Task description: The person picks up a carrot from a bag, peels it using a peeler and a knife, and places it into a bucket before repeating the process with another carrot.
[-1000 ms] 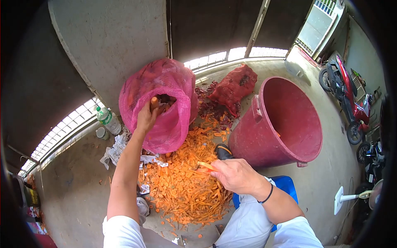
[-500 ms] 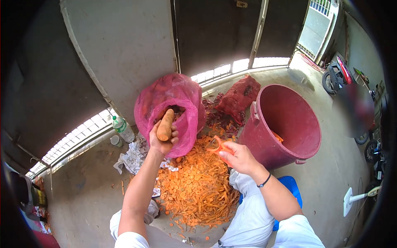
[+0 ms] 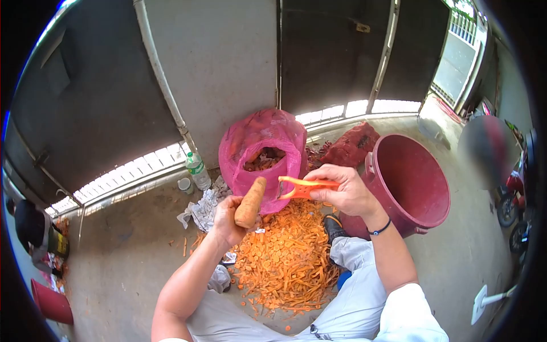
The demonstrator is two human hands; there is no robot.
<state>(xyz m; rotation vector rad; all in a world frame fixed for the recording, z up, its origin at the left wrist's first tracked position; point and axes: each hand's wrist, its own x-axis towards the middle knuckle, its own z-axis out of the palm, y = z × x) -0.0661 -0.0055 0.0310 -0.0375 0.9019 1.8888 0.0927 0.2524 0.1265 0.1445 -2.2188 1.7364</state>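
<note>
Though probably stiff enough to take a firm squeeze without bending, liable to roll if held loosely: judged from the look of the dull-skinned carrot [image 3: 252, 202], solid, moderately heavy and hardly fragile, likely grippy on the rough skin and slicker on any bared flesh. Best taken round the thick near end, leaving the long sides and narrower far tip clear. Held up mid-scene in the left hand [image 3: 229, 222], slanting far and slightly right, with fingers curled round the thick end and opened only to the girth of it. Just to the right, grips an orange peeler [image 3: 313, 186] by the handle in the right hand [image 3: 346, 192], closed firmly, with the bladed end turned left toward the carrot but apart from it. Below, note a heap of peelings and slices [image 3: 285, 256]; beyond, a pink mesh sack [image 3: 242, 183], gaping, with more inside. Farther right, see a large maroon tub [image 3: 419, 182] and, behind that to the left, a dark red sack [image 3: 352, 146]; far left, a plastic bottle [image 3: 197, 171].
</note>
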